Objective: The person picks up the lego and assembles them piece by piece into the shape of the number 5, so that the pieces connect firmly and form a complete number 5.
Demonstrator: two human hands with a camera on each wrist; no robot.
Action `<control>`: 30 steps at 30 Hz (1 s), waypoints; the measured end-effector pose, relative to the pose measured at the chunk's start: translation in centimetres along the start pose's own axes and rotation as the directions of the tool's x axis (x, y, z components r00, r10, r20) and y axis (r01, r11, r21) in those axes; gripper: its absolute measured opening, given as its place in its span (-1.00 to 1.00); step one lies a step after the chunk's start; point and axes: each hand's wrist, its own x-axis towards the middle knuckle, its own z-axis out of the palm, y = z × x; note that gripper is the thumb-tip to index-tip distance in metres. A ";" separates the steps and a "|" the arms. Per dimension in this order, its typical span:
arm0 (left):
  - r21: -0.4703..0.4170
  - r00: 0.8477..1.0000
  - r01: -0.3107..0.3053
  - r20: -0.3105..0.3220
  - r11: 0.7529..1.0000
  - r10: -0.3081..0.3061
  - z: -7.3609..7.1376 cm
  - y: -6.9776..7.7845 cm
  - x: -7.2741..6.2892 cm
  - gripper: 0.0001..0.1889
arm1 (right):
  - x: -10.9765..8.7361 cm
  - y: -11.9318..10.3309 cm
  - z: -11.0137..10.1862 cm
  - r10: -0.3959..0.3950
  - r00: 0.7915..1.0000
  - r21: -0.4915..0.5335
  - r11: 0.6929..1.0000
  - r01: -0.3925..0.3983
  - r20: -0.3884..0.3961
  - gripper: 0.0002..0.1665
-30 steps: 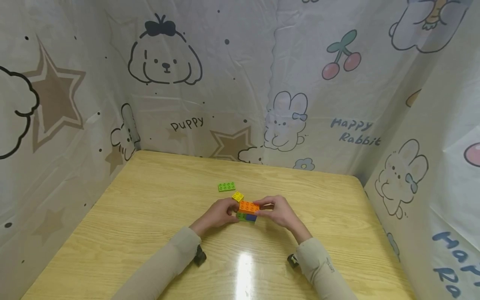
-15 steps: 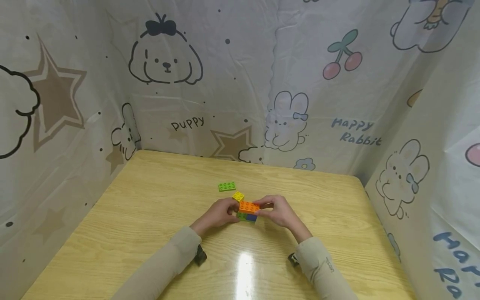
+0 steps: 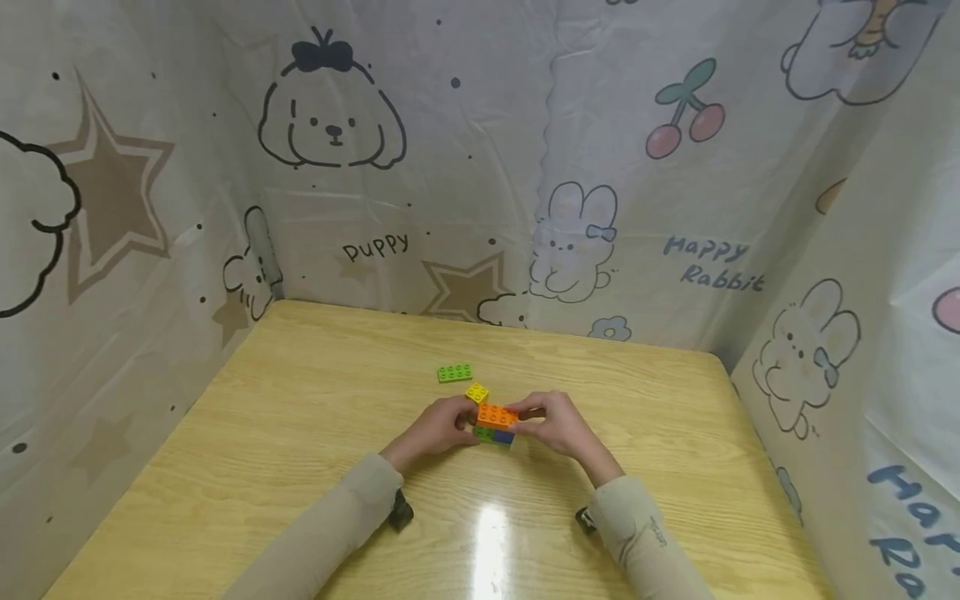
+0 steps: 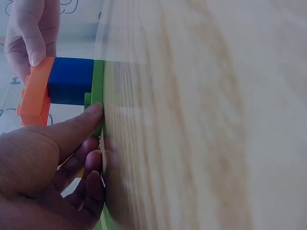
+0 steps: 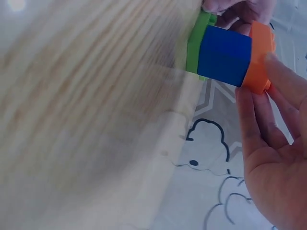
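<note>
The head view takes in the printed cloth [image 3: 457,167] standing beyond my hands and, under them, the wooden table [image 3: 637,433], glossy enough that I'd expect a light toy to slide on it. My left hand [image 3: 437,425] pinches low, its thumb on the near end of the bottom green brick [image 5: 193,45]. My right hand [image 3: 557,423] has a narrow grip, thumb and fingers on the right end of the orange brick [image 3: 493,416]. The stack stands between my two hands: green below, orange on top. Both should be light, stiff plastic, hard to break and not very slippery, so a fingertip grip on the sides seems plenty, leaving the studs free. A loose green brick [image 3: 454,373] lies beyond my left hand, well apart from it; I'd take that by its short ends. The blue block [image 5: 224,55] sits between green and orange toward my right hand, so the orange overhangs a gap on my left; pressing there might tip it. The yellow brick [image 3: 477,392], smallest, is just beyond my left fingers and probably calls for two fingertips.
</note>
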 end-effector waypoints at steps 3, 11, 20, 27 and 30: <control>-0.004 1.000 0.000 0.000 1.000 0.000 -0.2 0.1 -0.1 -0.71 | 0.2 -0.3 -0.1 -0.012 1.000 -0.041 0.999 0.012 0.006 -0.70; -0.002 1.000 0.008 -0.014 1.000 -0.008 -0.3 0.5 0.0 -0.74 | 0.6 -0.6 -0.4 -0.015 0.999 -0.089 0.996 0.018 0.043 -0.68; -0.004 1.000 0.020 -0.015 1.000 -0.020 0.0 0.2 0.2 -0.75 | 0.6 -0.6 -0.4 0.016 0.999 -0.083 0.997 -0.011 0.051 -0.67; -0.004 1.000 0.024 -0.004 1.000 -0.024 0.0 0.3 0.1 -0.76 | 0.4 -0.6 -0.3 0.017 0.999 -0.079 0.997 -0.013 0.047 -0.68; -0.007 1.000 0.027 -0.001 1.000 -0.027 -0.1 0.4 0.2 -0.75 | 0.3 -0.6 -0.4 0.010 0.999 -0.078 0.997 -0.006 0.044 -0.68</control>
